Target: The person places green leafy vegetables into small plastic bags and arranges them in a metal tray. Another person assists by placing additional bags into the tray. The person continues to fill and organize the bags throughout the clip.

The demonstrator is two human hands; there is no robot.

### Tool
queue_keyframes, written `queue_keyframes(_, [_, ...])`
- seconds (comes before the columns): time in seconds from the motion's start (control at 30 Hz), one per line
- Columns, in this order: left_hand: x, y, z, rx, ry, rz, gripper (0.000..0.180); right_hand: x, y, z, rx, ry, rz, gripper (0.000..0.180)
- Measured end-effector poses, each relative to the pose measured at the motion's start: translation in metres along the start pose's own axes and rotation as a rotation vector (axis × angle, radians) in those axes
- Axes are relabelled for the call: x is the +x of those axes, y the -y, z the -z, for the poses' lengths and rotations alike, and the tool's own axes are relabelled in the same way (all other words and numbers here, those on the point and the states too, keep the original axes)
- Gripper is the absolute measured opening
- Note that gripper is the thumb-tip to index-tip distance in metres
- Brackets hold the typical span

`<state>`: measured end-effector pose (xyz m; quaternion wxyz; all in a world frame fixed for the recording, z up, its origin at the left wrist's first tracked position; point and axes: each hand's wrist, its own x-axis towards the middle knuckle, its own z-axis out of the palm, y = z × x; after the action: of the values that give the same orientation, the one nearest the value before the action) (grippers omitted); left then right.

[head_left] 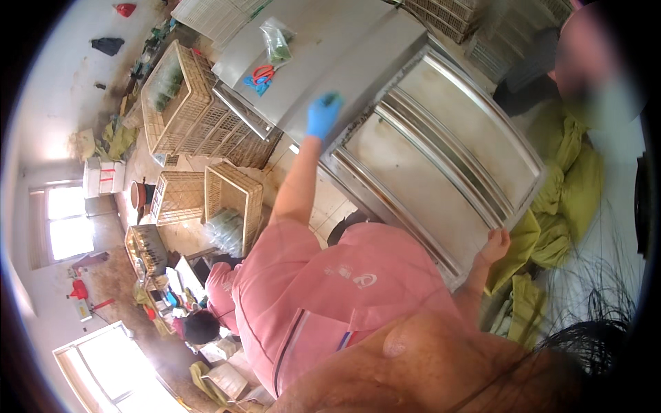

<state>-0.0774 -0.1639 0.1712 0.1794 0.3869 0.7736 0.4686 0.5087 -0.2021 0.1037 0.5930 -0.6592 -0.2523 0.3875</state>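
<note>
My left hand (322,115) wears a blue glove and reaches out over the near edge of a long steel table (358,62). Its fingers are curled around a small green piece (334,99). My right hand (496,245) is bare and grips the rim of a second steel table (441,158) with raised ribs. My pink shirt fills the lower middle of the view. On the far table lie red- and blue-handled scissors (259,76) and a clear bag of greens (277,40), both beyond my left hand.
Beige slatted crates (184,103) are stacked left of the tables, and lower ones (234,196) hold bagged greens. Yellow-green cloths (570,180) are heaped at the right. Another person (585,62) stands at the top right, and one in pink (206,320) crouches at the lower left.
</note>
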Motion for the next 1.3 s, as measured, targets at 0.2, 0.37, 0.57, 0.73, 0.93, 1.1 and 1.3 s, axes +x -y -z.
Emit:
queue_keyframes(0.2, [0.177,0.046,0.099,0.441,-0.337,-0.239,0.064,-0.055,0.023,-0.036,-0.222,0.163,0.140,0.029])
queue_keyframes(0.37, [0.253,0.061,0.122,0.680,-0.035,-0.008,0.073,-0.089,0.012,-0.025,-0.233,0.098,0.063,0.023])
queue_keyframes(0.57, [0.270,0.112,0.149,0.761,-0.349,0.015,0.066,-0.075,-0.007,-0.038,-0.337,0.105,0.055,0.022])
queue_keyframes(0.73, [0.266,0.031,0.144,0.552,-0.467,-0.112,0.063,-0.101,0.003,-0.046,-0.308,0.048,0.012,0.023])
queue_keyframes(0.93, [0.380,0.138,0.170,0.270,-0.487,0.134,0.042,-0.088,-0.016,-0.092,-0.393,0.247,0.124,0.026])
queue_keyframes(1.1, [0.332,0.079,0.106,0.287,-0.351,-0.029,0.023,-0.124,0.000,-0.070,-0.488,0.173,0.067,0.025])
queue_keyframes(1.3, [0.196,-0.008,0.102,-0.357,-0.034,-0.227,0.022,-0.110,-0.003,-0.140,-0.444,0.464,0.319,0.018])
